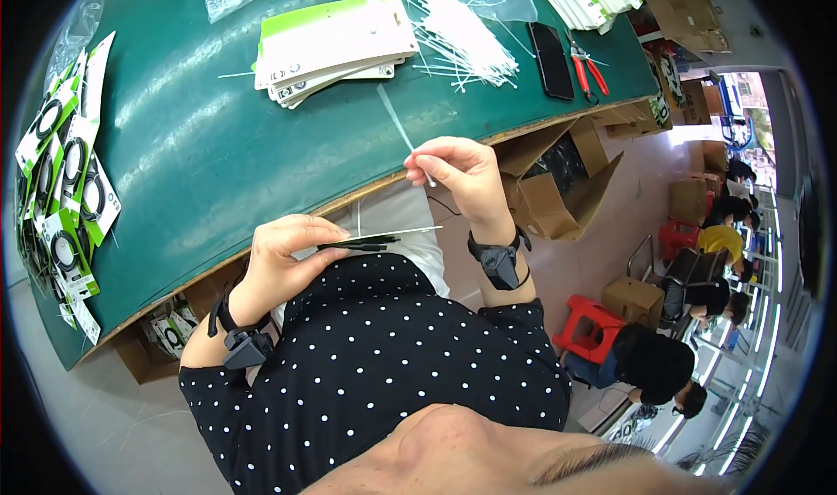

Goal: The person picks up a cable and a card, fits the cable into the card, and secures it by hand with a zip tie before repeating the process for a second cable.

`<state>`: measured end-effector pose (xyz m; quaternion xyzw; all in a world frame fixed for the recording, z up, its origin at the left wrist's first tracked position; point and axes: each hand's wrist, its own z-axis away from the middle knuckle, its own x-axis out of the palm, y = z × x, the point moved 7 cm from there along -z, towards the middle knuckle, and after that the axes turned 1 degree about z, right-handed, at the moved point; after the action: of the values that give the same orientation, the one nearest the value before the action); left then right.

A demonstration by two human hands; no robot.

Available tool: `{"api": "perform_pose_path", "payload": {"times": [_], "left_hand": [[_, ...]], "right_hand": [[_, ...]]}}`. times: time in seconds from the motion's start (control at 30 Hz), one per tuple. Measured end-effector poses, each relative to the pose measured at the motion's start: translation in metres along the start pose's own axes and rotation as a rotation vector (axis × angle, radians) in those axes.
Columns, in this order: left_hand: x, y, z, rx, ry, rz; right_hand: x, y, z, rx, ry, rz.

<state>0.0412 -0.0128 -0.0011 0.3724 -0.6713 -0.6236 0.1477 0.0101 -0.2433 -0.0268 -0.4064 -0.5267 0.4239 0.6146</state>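
Note:
My left hand (292,249) is closed on a thin white card (414,231), seen almost edge-on in front of my lap. A black cable (370,244) lies against the card's underside, and its connector ends point right. Above the card a thin white strip (358,220) stands upright, close to my left fingertips. My right hand (460,174) pinches a white cable tie (398,122) near its lower end, at the table's front edge. The tie slants up and left over the green tabletop, apart from the card. My left fingers hide part of the card and cable.
A stack of white-and-green cards (336,42) lies ahead, beside a pile of cable ties (466,42). Farther right are a black phone (550,59) and red-handled cutters (588,70). Carded cables (65,181) heap at left. An open carton (558,181) stands below the table's edge.

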Motion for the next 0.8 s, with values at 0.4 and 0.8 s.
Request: {"api": "perform_pose_path", "payload": {"times": [0.4,0.8], "left_hand": [[0.002,0.023,0.002,0.151,-0.046,-0.129],[0.004,0.029,0.007,0.212,-0.094,-0.119]], "right_hand": [[0.013,-0.008,0.002,-0.018,0.050,-0.037],[0.027,-0.008,0.011,0.074,-0.228,-0.092]]}}
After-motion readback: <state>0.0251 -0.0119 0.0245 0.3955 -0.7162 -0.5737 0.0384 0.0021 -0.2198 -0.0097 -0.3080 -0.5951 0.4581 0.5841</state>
